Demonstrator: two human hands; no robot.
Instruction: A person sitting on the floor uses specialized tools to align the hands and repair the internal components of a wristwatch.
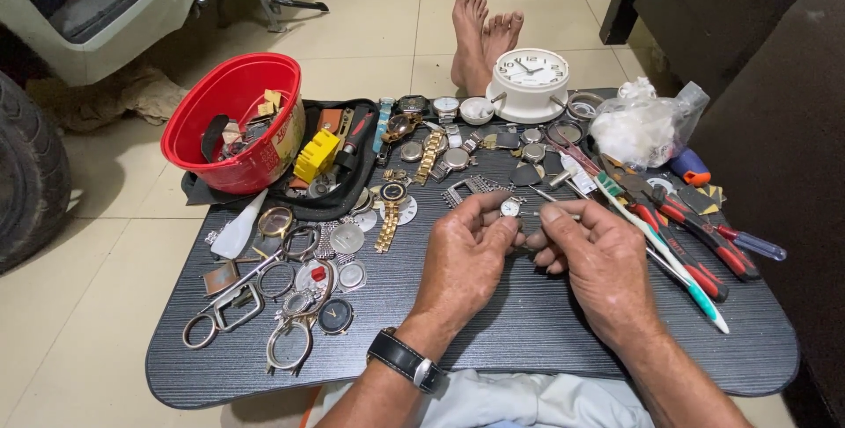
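Both my hands are meeting over the dark table [493, 340], my left hand [465, 261] pinching a small round watch face [510, 207] while my right hand [603, 261], at three o'clock of it, is gripping a thin tool [556, 214] needing steady aim.

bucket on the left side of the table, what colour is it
The bucket is bright red, with a yellowish printed band on its outer wall. It shows best in the head view.

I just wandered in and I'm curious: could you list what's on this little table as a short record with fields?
surface: dark table
left hand: pinches a small watch face
right hand: holds a thin tool beside that watch face
far edge: white clock
left side: red bowl of parts, scissors
right side: red-handled pliers, plastic bag
middle: gold watch band
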